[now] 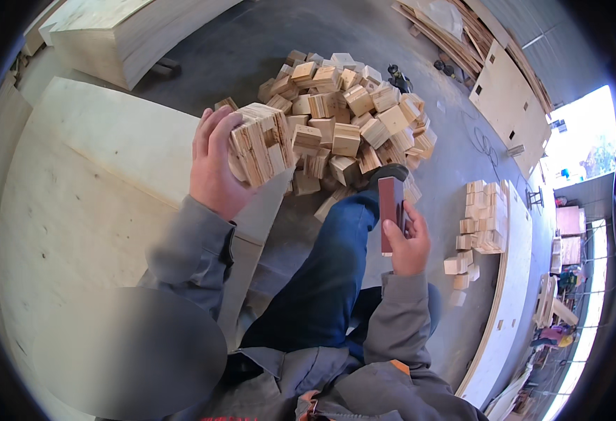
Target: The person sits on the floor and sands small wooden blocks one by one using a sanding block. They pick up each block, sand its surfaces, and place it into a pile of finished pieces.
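Observation:
My left hand [214,168] is closed around a plywood block [262,144], with layered edges facing up and toward the right. It is held up near the edge of a pale plywood panel [76,203]. In my right hand [412,242] is a reddish-brown sanding block [391,210], upright, the thumb pressed across its near part. The two blocks are apart. Beyond my hands lies a large heap of similar wooden blocks [346,140] on the floor. My left forearm is partly hidden by a blurred grey round shape [132,351].
A stack of small blocks [487,217] stands on the right, beside a long board [508,302]. A large wooden box [118,42] is at far left. A dark power tool [399,78] sits behind the heap, and a cable [487,144] trails nearby. A person [553,337] is at far right.

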Action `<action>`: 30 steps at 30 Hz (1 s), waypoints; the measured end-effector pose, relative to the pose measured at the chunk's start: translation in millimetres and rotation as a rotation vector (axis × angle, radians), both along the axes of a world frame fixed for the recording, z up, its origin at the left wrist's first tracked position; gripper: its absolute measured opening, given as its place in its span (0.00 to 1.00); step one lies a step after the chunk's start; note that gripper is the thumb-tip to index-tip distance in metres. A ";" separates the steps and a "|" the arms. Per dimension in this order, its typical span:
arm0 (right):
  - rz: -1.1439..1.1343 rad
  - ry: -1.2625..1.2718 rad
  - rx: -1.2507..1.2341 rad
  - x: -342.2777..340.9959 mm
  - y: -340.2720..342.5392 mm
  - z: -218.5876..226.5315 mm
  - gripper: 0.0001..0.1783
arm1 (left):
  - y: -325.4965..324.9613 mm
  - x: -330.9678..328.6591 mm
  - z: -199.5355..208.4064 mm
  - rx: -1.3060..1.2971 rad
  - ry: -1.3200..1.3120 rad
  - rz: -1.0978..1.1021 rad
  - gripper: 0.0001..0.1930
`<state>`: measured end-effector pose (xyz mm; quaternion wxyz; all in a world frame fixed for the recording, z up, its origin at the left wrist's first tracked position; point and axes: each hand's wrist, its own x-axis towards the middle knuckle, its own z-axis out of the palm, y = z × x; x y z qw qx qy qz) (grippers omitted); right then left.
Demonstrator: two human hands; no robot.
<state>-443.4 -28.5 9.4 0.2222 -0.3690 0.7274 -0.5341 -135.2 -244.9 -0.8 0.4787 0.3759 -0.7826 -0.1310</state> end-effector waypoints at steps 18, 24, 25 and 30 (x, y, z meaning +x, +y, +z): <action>-0.032 -0.053 -0.021 -2.4 10.3 -20.5 0.36 | 14.5 3.4 14.4 0.010 0.084 -0.172 0.26; -0.031 0.026 0.010 -4.9 10.8 -25.4 0.37 | 9.6 15.5 14.8 0.188 0.148 -0.338 0.19; -0.032 0.018 0.004 -4.5 10.9 -25.6 0.37 | 8.5 15.8 13.3 0.214 0.175 -0.354 0.18; -0.037 -0.014 0.001 -3.4 12.0 -21.5 0.37 | 5.7 14.7 11.6 0.233 0.279 -0.362 0.08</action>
